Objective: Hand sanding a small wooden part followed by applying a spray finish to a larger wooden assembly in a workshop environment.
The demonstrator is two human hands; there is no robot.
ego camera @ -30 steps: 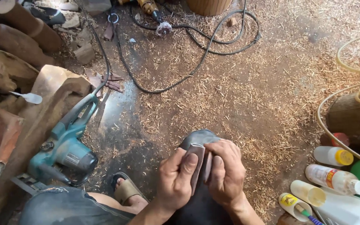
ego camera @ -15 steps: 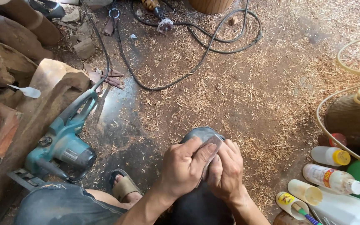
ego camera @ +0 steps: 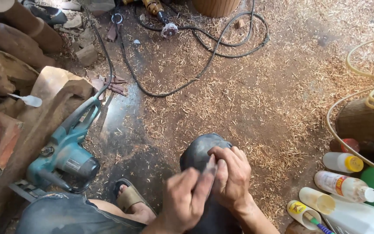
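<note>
1. Both hands are on a dark rounded workpiece [ego camera: 202,151] low in the middle of the view, sitting on the sawdust-covered floor [ego camera: 256,95] right in front of the person.
2. Right hand [ego camera: 230,177] is wrapped over the top right side of it, fingers curled and gripping.
3. Left hand [ego camera: 189,197] is pressed against the near side, fingers flat and a bit blurred. There's a small pale scrap at the fingertips, but I can't tell what it is or whether the hand is actually pinching it.
4. Containers sit at bottom right: a white bottle with a yellow cap [ego camera: 343,162], a clear-ish bottle with a white cap [ego camera: 345,186], a cream tube [ego camera: 317,200], a yellow-labelled tube [ego camera: 301,212], and a big white jug [ego camera: 360,219]. All closed, contents hidden.
5. Teal power saw [ego camera: 63,154] is well off to the left, black cable [ego camera: 187,82] looping across the floor above it.
6. Sandalled foot [ego camera: 128,199] is just left of the hands.
</note>
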